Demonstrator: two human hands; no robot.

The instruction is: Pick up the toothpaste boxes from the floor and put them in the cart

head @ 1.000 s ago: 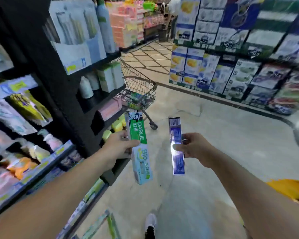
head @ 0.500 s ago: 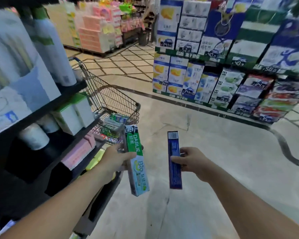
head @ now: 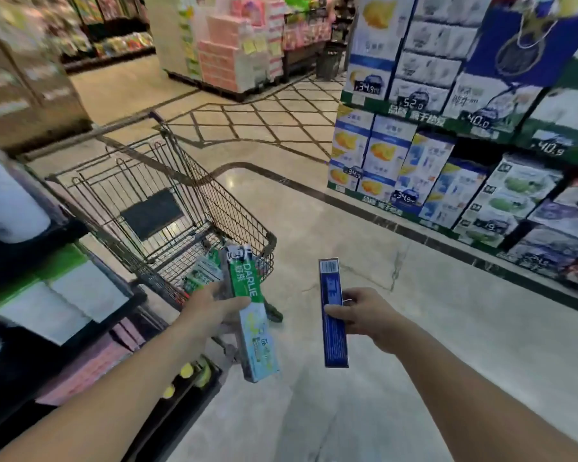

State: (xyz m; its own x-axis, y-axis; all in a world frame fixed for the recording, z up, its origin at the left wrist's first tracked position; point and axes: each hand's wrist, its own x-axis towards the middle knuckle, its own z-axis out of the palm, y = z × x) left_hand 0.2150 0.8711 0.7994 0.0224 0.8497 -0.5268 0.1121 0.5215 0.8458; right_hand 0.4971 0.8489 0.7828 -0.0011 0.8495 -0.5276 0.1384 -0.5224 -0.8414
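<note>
My left hand (head: 211, 306) grips a green and light-blue Darlie toothpaste box (head: 252, 315) around its middle, held upright just in front of the near corner of the wire shopping cart (head: 194, 181). My right hand (head: 361, 311) holds a dark blue toothpaste box (head: 332, 315) upright, to the right of the cart and above the floor. Several green toothpaste boxes (head: 202, 275) lie inside the cart's basket near its front end.
Dark shelving (head: 47, 295) with packaged goods runs along my left, close to the cart. Stacked cartons with price tags (head: 447, 161) line the right side. A pink display stack (head: 234, 55) stands far ahead. Pale marble floor (head: 381, 361) lies between.
I have walked forward, so the cart now stands much closer and larger. Both hands keep their boxes, and the green box now overlaps the cart's near corner.
</note>
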